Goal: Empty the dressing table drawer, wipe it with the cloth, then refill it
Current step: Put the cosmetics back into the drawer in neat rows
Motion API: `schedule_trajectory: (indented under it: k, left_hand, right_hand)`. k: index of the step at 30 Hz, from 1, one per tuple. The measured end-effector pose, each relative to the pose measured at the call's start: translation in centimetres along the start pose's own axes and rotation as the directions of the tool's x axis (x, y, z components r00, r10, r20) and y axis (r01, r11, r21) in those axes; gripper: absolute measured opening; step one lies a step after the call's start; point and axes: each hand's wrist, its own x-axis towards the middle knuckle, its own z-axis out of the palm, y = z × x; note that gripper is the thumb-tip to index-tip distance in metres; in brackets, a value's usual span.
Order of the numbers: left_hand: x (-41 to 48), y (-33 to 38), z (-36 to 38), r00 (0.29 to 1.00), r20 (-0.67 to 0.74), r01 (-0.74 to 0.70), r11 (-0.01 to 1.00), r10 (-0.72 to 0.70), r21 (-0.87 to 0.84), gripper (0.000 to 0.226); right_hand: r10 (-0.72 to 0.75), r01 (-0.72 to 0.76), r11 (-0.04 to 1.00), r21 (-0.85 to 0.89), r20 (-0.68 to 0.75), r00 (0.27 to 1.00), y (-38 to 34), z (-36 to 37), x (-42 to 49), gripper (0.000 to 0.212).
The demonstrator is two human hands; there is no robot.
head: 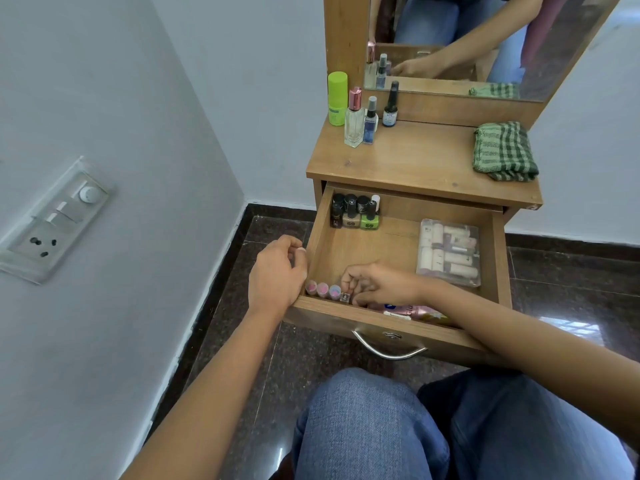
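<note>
Drawer point(388, 247) emptying is looking barely begun: it is hanging pulled out under the worktop point(415, 161) and holding most of its load. The folded checked cloth point(504, 152) is lying on the worktop's right end, soft and light, needing only a loose grab when wiping comes.

In the drawer's right half a clear box point(449, 252) of tubes is lying flat. It is probably rigid and slick, so taking it by its two long sides is looking safest. A pink packet point(412, 310) is lying against the front wall, partly under the right forearm.

Nail polish bottles point(355, 213) are standing bunched in the back left corner. Being glass, they are likely breakable and top-heavy, so lifting each by the cap or body is making sense.

Small tubes point(322, 289) are standing in a row at the front left, with a tiny square-capped bottle point(344, 297) beside them, all light and easily tipped.

The right hand point(381, 284) is reaching in, its fingers point(349, 277) curling down at that tiny bottle; whether they are pinching it I cannot tell. The left hand point(275, 275) is resting curled by the drawer's left wall, grip unclear.
</note>
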Motion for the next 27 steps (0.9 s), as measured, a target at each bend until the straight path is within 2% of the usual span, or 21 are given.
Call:
schedule_trajectory:
  k: [10, 14, 17, 18, 20, 23, 27]
  left_hand:
    - [0.1, 0.0, 0.0, 1.000, -0.002, -0.020, 1.000, 0.020, 0.006, 0.020]
    - [0.1, 0.0, 0.0, 1.000, -0.001, -0.019, 1.000, 0.019, 0.012, 0.020]
    - [0.1, -0.1, 0.0, 1.000, -0.003, -0.015, 1.000, 0.015, 0.009, 0.020]
    - [0.0, -0.1, 0.1, 1.000, -0.005, -0.016, 1.000, 0.016, 0.010, 0.019]
    - [0.0, -0.1, 0.1, 1.000, -0.007, -0.017, 1.000, 0.017, 0.011, 0.019]
    - [0.0, -0.2, 0.1, 1.000, -0.002, -0.014, 1.000, 0.014, 0.016, 0.020]
    - [0.1, -0.2, 0.1, 1.000, 0.005, -0.011, 1.000, 0.011, 0.016, 0.021]
  right_hand:
    - [0.040, -0.037, 0.998, 0.050, -0.042, 0.998, 0.4, 0.4, 0.6, 0.026]
    - [0.028, -0.027, 0.999, 0.019, -0.031, 0.999, 0.1, 0.3, 0.4, 0.027]
    - [0.031, -0.032, 0.997, -0.069, -0.016, 0.999, -0.4, -0.5, 0.1, 0.028]
    - [0.023, -0.028, 0.993, -0.119, -0.041, 0.999, -0.7, -1.0, -0.1, 0.027]
    - [-0.030, -0.002, 0.984, -0.177, -0.178, 0.984, -1.5, -2.3, -0.5, 0.025]
    - [-0.145, 0.093, 0.987, -0.130, -0.478, 0.867, -3.3, -5.5, -0.6, 0.023]
    - [-0.160, 0.100, 0.987, -0.125, -0.820, 0.550, -4.9, -11.0, 1.7, 0.021]
